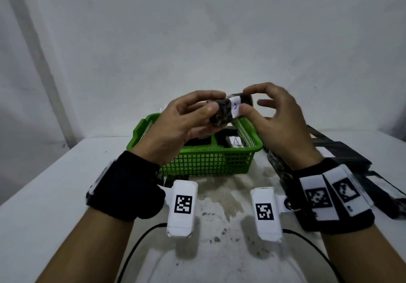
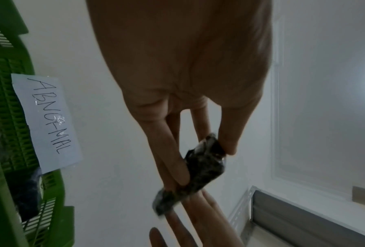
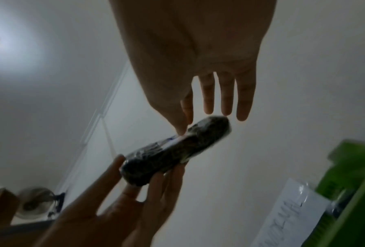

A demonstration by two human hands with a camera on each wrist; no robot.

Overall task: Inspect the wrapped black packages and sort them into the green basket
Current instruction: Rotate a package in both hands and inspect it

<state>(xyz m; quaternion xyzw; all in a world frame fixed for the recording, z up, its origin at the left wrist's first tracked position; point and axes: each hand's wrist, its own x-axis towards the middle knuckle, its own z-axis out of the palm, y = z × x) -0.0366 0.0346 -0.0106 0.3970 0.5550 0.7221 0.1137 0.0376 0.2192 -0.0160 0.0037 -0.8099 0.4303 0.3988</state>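
Both hands hold one black wrapped package (image 1: 222,115) (image 2: 202,167) (image 3: 177,150) in the air above the green basket (image 1: 208,161). Its white label (image 1: 235,106) carries a blue "A". My left hand (image 1: 214,102) (image 2: 204,160) grips the package's left end between thumb and fingers. My right hand (image 1: 245,99) (image 3: 202,122) pinches the right part lightly, thumb on the label and index finger over the top, the other fingers spread. Inside the basket lie two black packages, one (image 1: 235,141) labelled "A".
A paper sign reading "ABNORMAL" (image 2: 48,120) is fixed to the basket's far side. Several more black packages (image 1: 342,150) lie on the white, stained table (image 1: 66,183) to the right of the basket. A pale wall stands close behind.
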